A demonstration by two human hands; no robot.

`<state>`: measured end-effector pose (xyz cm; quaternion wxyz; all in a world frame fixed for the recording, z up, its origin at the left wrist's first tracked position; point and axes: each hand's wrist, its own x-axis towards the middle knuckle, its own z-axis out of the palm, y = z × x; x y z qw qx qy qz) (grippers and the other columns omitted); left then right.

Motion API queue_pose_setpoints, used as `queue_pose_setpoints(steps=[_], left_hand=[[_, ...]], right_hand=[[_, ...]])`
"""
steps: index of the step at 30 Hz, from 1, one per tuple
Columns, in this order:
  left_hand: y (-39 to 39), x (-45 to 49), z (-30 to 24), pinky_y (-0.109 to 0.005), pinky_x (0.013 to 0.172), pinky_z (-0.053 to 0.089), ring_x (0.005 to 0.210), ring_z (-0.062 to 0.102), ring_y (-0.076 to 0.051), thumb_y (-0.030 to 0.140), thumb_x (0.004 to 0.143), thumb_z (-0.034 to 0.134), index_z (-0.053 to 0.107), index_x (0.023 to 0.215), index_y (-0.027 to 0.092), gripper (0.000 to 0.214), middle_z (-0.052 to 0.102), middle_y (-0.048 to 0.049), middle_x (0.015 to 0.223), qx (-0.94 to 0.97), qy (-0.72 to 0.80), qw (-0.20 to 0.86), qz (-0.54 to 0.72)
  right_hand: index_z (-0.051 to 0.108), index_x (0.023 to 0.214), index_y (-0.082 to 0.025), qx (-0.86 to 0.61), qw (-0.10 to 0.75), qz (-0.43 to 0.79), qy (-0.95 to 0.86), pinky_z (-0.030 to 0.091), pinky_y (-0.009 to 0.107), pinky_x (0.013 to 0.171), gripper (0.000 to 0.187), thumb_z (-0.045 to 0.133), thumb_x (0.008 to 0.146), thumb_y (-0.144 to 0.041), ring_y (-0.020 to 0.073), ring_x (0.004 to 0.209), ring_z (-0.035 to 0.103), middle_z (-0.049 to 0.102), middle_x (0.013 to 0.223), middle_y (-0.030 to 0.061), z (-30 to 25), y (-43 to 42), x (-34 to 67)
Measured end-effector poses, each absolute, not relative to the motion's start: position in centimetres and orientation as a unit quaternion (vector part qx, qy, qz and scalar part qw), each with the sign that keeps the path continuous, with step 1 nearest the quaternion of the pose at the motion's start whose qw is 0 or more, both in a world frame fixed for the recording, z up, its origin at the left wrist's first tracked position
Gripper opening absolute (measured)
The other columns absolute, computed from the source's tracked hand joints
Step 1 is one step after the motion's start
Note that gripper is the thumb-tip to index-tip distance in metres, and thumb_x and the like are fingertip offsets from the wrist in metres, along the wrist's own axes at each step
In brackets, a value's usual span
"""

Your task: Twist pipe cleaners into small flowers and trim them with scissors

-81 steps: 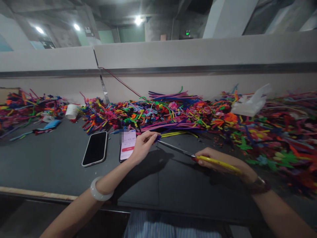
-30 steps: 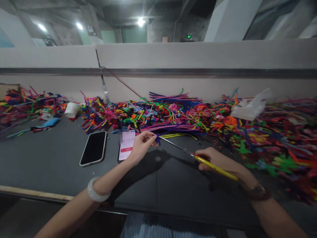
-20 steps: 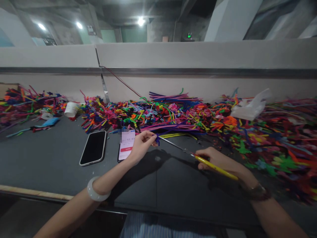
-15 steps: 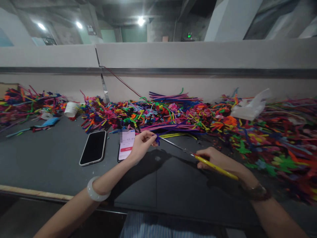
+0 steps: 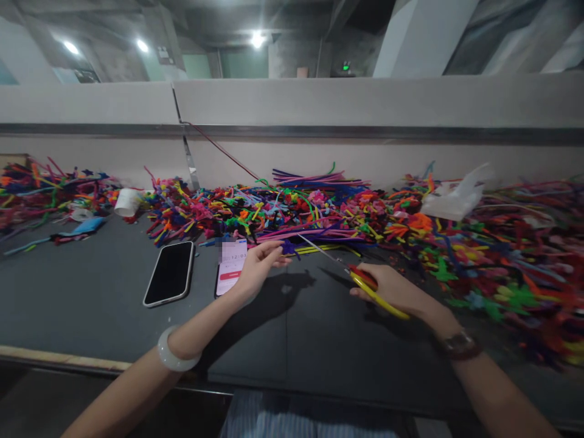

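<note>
One cup [image 5: 125, 202] lies on its side at the far left of the table [image 5: 91, 298], at the edge of the pile [image 5: 214, 213] of coloured pipe cleaners that runs along the far side all the way to the right. Nearer, a dark phone [image 5: 170, 272] lies face up, and just to its right a lit phone [image 5: 231, 266], its near end hidden behind the left hand [image 5: 255, 267].

That hand, with a pale bracelet [image 5: 176, 359] on its wrist, reaches in from the near left. Its thumb and fingertips are closed in a pinch on a small blue star [image 5: 288, 247] of bent pipe cleaner, held just above the table at the near edge of the pile.

The scissors [image 5: 351, 274] lie to the right of the star. Their long axis slants from the handles at the near right to the tips at the far left, so the blades point towards the star and end just beside it, a little farther off. I cannot tell whether the tips touch it, or whether the blades are parted.

The right hand [image 5: 395, 292], watch [image 5: 458, 345] on its wrist, is closed around the red and yellow handles. Of the two hands, the left is the one at the star; the right is well apart from it, joined only by the length of the blades. A white bag [image 5: 451, 194] rests on the pile at the far right.
</note>
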<state>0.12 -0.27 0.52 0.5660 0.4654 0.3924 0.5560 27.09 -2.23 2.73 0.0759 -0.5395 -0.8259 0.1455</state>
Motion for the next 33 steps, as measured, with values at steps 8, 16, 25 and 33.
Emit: queue_pose_setpoints(steps=[8, 16, 25, 33], left_hand=[[0.0, -0.3, 0.3, -0.024, 0.067, 0.048, 0.069, 0.063, -0.014, 0.026, 0.064, 0.066, 0.059, 0.082, 0.011, 0.025, 0.064, -0.0044, 0.074, 0.403, 0.383, 0.634, 0.538], [0.2, -0.3, 0.4, -0.019, 0.057, 0.046, 0.058, 0.060, -0.010, 0.035, 0.064, 0.065, 0.054, 0.069, 0.012, 0.026, 0.059, -0.0009, 0.061, 0.386, 0.403, 0.635, 0.535], [0.0, -0.4, 0.3, -0.020, 0.061, 0.046, 0.057, 0.058, -0.008, 0.030, 0.058, 0.070, 0.054, 0.074, 0.014, 0.028, 0.055, 0.0035, 0.061, 0.392, 0.397, 0.637, 0.532], [-0.2, -0.1, 0.1, -0.020, 0.058, 0.045, 0.058, 0.057, -0.009, 0.029, 0.059, 0.068, 0.056, 0.079, 0.013, 0.028, 0.056, 0.0004, 0.065, 0.455, 0.421, 0.630, 0.469]], right_hand=[[0.057, 0.075, -0.020, -0.586, 0.049, 0.056, -0.807, 0.033, 0.025, 0.051, 0.053, 0.046, 0.062, -0.070, 0.0205, 0.063, 0.056, 0.062, 0.072, 0.0061, 1.9, -1.3, 27.5], [0.059, 0.078, -0.021, -0.584, 0.032, 0.031, -0.811, 0.035, 0.026, 0.051, 0.056, 0.050, 0.056, -0.072, 0.0216, 0.064, 0.058, 0.063, 0.073, 0.0058, 1.3, -0.9, 27.9], [0.060, 0.078, -0.020, -0.576, 0.033, 0.018, -0.816, 0.038, 0.025, 0.053, 0.055, 0.054, 0.055, -0.069, 0.0219, 0.067, 0.059, 0.065, 0.077, 0.0067, 0.5, -0.4, 28.1], [0.062, 0.089, -0.019, -0.552, 0.058, 0.007, -0.831, 0.041, 0.026, 0.063, 0.037, 0.047, 0.075, -0.050, 0.0205, 0.074, 0.060, 0.064, 0.085, 0.0079, 0.2, 0.2, 29.5]])
